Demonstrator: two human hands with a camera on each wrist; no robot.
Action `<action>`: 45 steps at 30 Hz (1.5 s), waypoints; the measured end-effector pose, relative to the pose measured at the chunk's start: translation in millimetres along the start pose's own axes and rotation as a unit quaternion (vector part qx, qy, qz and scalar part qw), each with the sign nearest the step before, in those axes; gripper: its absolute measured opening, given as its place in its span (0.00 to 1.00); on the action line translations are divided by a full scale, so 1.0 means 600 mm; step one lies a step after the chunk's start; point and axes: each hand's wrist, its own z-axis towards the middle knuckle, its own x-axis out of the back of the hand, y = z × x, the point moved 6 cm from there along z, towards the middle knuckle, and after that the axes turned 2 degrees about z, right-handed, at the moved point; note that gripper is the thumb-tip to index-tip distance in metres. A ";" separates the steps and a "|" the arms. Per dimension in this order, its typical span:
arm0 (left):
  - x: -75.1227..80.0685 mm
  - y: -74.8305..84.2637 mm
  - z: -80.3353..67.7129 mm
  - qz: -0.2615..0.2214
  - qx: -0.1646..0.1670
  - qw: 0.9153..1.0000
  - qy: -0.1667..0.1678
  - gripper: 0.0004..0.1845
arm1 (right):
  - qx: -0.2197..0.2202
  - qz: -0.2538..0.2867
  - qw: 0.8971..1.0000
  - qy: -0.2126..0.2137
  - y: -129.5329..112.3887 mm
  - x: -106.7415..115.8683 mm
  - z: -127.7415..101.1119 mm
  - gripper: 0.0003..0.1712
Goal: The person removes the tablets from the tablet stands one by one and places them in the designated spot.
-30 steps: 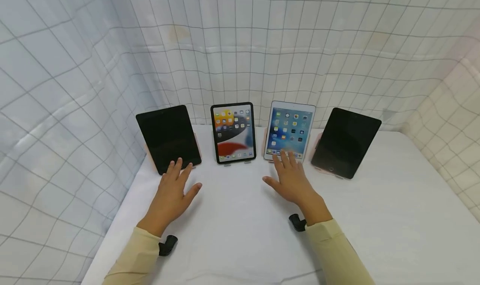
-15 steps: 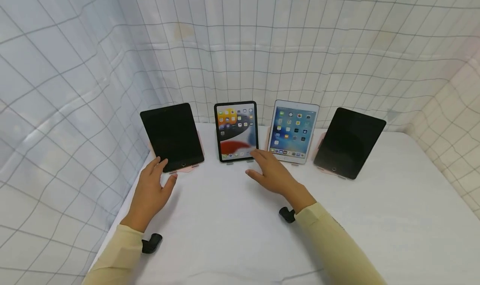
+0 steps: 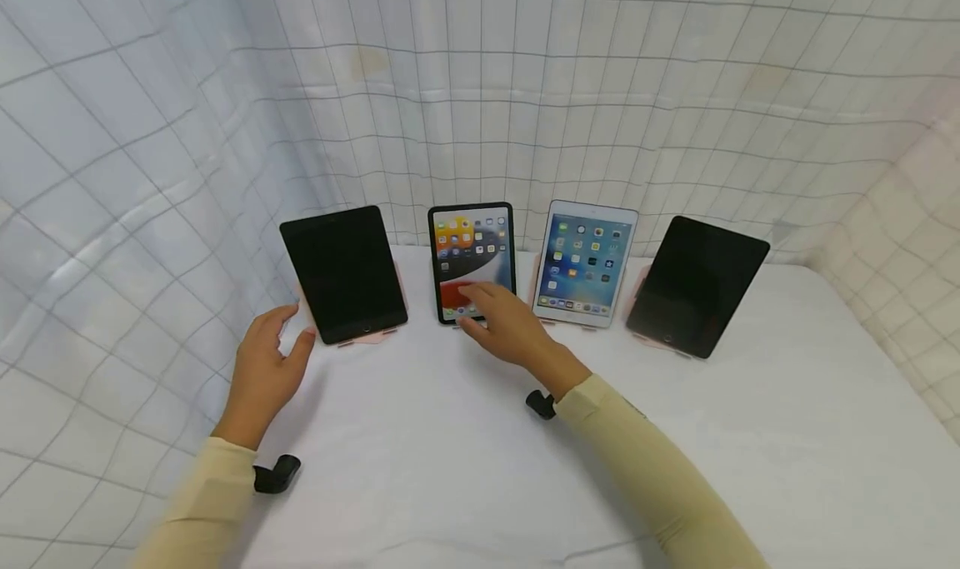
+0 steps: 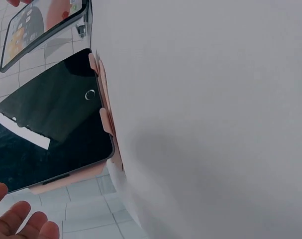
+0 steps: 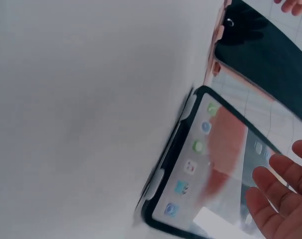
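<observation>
Four tablets lean on stands in a row. My left hand (image 3: 262, 369) hovers beside the lower left corner of the far-left black tablet (image 3: 343, 273), thumb apart from the fingers and nothing between them. In the left wrist view that tablet (image 4: 61, 124) has a dark screen and sits on a pink stand (image 4: 106, 121). My right hand (image 3: 510, 327) is in front of the black-framed tablet (image 3: 474, 257), whose screen is lit with app icons. It covers the lower right part. The right wrist view shows the fingers (image 5: 270, 189) spread before the screen; whether they touch is unclear.
Right of these stand a lit white tablet (image 3: 585, 261) and a dark black tablet (image 3: 697, 286). A white cloth covers the table (image 3: 420, 469). Gridded curtains (image 3: 480, 94) close in the back and sides. Black wrist-worn pieces (image 3: 277, 475) project inward from both sleeves.
My right hand has moved left from the white tablet to the black-framed one. My left hand has drawn left and back, off the front of the far-left tablet.
</observation>
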 end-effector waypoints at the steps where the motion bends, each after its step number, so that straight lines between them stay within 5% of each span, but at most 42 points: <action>1: 0.003 -0.003 0.001 -0.001 0.004 1.000 0.000 0.24 | 0.005 -0.002 1.000 -0.003 -0.004 -0.002 0.006 0.31; 16: 0.011 -0.029 0.050 -0.053 0.070 0.996 0.021 0.26 | 0.073 -0.019 0.997 0.011 -0.044 -0.024 0.078 0.24; 23: 0.025 -0.038 0.070 -0.059 0.088 0.994 -0.006 0.29 | 0.074 -0.009 0.997 0.022 -0.064 -0.030 0.119 0.22; 27: 0.014 -0.036 0.081 -0.089 0.104 0.991 -0.009 0.30 | 0.061 0.032 0.997 0.031 -0.071 -0.029 0.143 0.21; 35: -0.006 -0.026 0.094 -0.136 0.134 0.980 0.049 0.28 | 0.017 0.120 0.992 0.043 -0.066 -0.040 0.172 0.23; 45: -0.006 -0.023 0.107 -0.150 0.152 0.973 0.086 0.26 | -0.022 0.263 0.963 0.061 -0.072 -0.044 0.194 0.28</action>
